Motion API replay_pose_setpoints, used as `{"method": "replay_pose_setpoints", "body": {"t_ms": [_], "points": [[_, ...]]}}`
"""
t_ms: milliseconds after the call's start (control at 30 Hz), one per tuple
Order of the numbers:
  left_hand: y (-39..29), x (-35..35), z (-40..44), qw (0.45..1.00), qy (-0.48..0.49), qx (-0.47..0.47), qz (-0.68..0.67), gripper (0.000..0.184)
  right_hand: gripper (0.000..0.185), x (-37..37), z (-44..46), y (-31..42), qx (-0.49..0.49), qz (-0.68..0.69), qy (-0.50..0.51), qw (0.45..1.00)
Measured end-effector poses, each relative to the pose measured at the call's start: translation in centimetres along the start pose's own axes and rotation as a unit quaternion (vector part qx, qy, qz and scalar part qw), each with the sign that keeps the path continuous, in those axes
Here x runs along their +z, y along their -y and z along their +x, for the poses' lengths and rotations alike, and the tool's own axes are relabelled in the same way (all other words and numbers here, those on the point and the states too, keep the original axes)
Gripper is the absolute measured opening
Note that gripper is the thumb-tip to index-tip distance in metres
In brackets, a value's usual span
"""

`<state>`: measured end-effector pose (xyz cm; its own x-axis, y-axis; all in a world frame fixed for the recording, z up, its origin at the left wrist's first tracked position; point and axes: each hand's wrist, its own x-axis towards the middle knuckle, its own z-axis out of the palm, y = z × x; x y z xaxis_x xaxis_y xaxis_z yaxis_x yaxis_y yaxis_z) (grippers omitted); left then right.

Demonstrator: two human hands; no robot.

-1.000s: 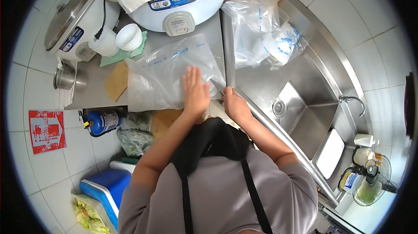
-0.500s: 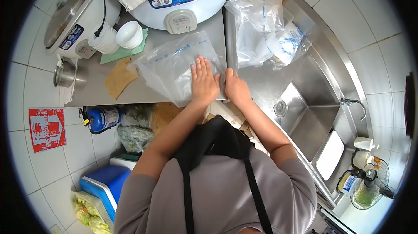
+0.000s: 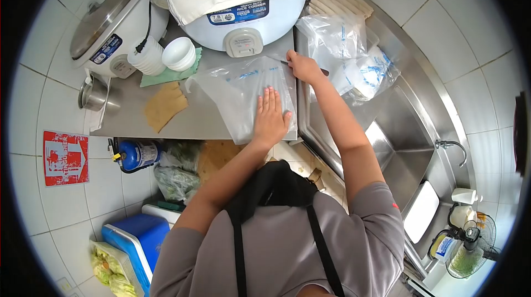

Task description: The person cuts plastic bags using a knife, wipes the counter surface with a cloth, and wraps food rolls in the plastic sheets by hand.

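Observation:
My left hand point(image 3: 271, 115) lies flat with its fingers stretched out on a clear plastic bag point(image 3: 235, 95), pressing it against the steel counter. My right hand point(image 3: 304, 68) is closed around a knife point(image 3: 325, 72). Its dark handle end sticks out to the right of my fist, and a thin bit of blade shows to the left, over the bag's far right corner. More clear plastic bags with blue print point(image 3: 334, 37) lie close by on the right, at the sink's edge.
A large rice cooker point(image 3: 243, 17) under a white cloth stands behind the bag. Stacked white bowls point(image 3: 180, 53), a brown cloth-like piece point(image 3: 166, 108) and a second cooker point(image 3: 110, 31) are to the left. The steel sink point(image 3: 398, 125) is on the right.
My right hand has moved away from me, from the bag's near right edge to its far right corner, and the knife now shows. My left hand still lies flat on the bag.

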<state>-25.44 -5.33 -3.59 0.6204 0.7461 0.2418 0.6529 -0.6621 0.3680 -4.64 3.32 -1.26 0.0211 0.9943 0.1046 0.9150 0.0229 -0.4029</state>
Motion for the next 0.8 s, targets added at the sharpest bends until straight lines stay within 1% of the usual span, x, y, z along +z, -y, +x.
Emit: {"method": "replay_pose_setpoints", "body": {"t_ms": [67,100,200,300,400,500,533,567,600,667,700,767,800], "points": [[0.2,0.0,0.0,1.0,0.001,0.013,0.0,0.069,0.02,-0.8,0.0,-0.6,-0.009,-0.003,0.012,1.0],[0.2,-0.1,-0.1,1.0,0.001,0.019,0.0,0.07,0.019,-0.9,0.1,-1.2,0.003,0.011,0.019,1.0],[0.3,-0.6,-0.2,0.998,0.028,0.042,-0.026,0.071,0.017,-0.8,-0.5,-1.8,-0.004,0.011,0.007,1.0],[0.7,-1.8,-0.9,0.987,0.08,0.125,-0.056,0.073,0.017,-1.8,-2.4,-0.9,0.041,-0.033,0.016,0.999],[1.9,-3.8,-2.4,0.963,0.12,0.107,-0.216,0.072,0.017,-2.2,-5.8,0.4,0.091,-0.06,0.017,0.994],[3.1,-10.9,-3.9,0.965,0.229,-0.039,-0.118,0.072,0.018,-2.7,-9.2,1.7,0.117,-0.034,0.007,0.993],[4.8,-10.6,-5.5,0.985,0.112,0.002,-0.131,0.07,0.018,-2.6,-9.7,1.8,0.101,-0.018,0.003,0.995],[6.6,-10.1,-6.8,0.989,-0.008,0.043,-0.142,0.069,0.018,-2.4,-10.0,2.1,0.084,-0.002,-0.003,0.996],[7.7,-10.2,-7.3,0.986,-0.04,0.022,-0.161,0.068,0.018,-2.2,-10.3,2.4,0.068,0.015,-0.008,0.998],[9.5,-10.5,-8.2,0.975,-0.105,-0.019,-0.198,0.066,0.023,-2.6,-9.7,3.9,0.073,0.026,0.037,0.996],[10.9,-9.8,-8.3,0.984,-0.118,-0.033,-0.127,0.066,0.026,-2.7,-9.2,4.3,0.074,0.03,0.059,0.995],[13.5,-7.7,-7.9,0.987,-0.146,-0.062,0.015,0.066,0.037,-1.3,-7.8,3.8,0.039,0.03,0.033,0.998],[13.2,-7.6,-7.7,0.981,-0.17,-0.096,0.016,0.067,0.043,-1.0,-7.0,3.7,0.019,0.029,0.02,0.999]]}}
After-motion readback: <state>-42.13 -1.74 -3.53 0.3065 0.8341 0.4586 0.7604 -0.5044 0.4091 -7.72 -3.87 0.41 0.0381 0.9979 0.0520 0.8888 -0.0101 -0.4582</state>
